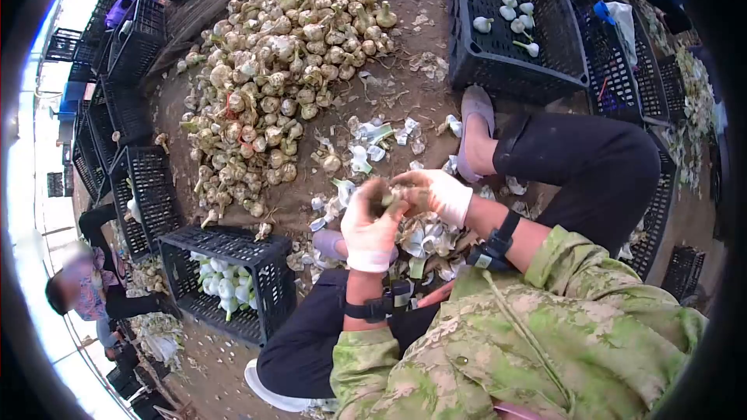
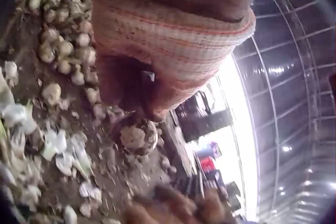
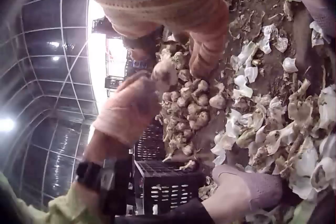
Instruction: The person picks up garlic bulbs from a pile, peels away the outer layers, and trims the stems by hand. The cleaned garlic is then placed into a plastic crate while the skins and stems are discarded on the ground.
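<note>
In the head view, my gloved left hand [image 1: 369, 229] holds a garlic bulb near the middle. My gloved right hand [image 1: 437, 193] is close beside it, fingers bent towards the left hand. The left wrist view has the bulb [image 2: 139, 137] at the fingertips of the left hand [image 2: 157, 50], and blurred fingers of the right hand [image 2: 176, 205] apart from it. From the right wrist, the left hand [image 3: 128, 108] pinches the bulb [image 3: 165, 74], while the right hand [image 3: 202, 37] has its fingers loosely bent and no bulb visible in them.
A large garlic heap [image 1: 288, 70] lies ahead on the ground. Peeled bulbs lie in a black crate [image 1: 272, 288] at lower left and another crate [image 1: 510, 70] at upper right. Loose skins [image 1: 424, 241] surround the feet. Another person [image 1: 89, 288] sits at far left.
</note>
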Demonstrator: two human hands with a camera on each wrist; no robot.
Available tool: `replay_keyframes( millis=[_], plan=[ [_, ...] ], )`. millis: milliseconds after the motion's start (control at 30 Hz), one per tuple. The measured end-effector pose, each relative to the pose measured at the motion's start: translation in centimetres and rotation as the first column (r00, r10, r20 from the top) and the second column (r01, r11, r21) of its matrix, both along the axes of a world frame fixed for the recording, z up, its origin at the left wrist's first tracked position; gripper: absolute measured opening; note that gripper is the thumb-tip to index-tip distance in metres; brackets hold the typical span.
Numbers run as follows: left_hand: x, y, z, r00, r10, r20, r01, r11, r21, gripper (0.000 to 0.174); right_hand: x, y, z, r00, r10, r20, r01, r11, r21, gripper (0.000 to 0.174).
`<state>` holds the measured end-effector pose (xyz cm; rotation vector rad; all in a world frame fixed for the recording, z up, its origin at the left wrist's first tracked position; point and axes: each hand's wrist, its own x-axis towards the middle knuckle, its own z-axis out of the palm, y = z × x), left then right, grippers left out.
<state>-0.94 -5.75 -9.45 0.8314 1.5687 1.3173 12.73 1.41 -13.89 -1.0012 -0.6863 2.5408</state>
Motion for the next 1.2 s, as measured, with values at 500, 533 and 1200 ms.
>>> replay_keyframes(
  millis=[500, 533, 1200],
  plan=[
    [4.5, -3.2, 2.1, 0.540, 0.043, -0.840, 0.054, 0.995, 0.086, 0.058, 1.6, -1.2, 4.5, 0.999, -0.029, -0.020, 0.034, 0.929, 0.370, 0.022],
    [4.3, -3.2, 1.9, 0.546, 0.042, -0.837, 0.044, 0.996, 0.079, 0.056, 1.5, -1.0, 4.1, 0.999, -0.010, 0.034, -0.001, 0.948, 0.318, 0.020],
    [4.3, -4.0, 0.0, 0.985, 0.092, -0.148, -0.095, 0.995, -0.011, 0.042, 2.2, -2.9, 4.1, 0.968, 0.015, 0.252, -0.209, 0.607, 0.767, 0.018]
  ],
)
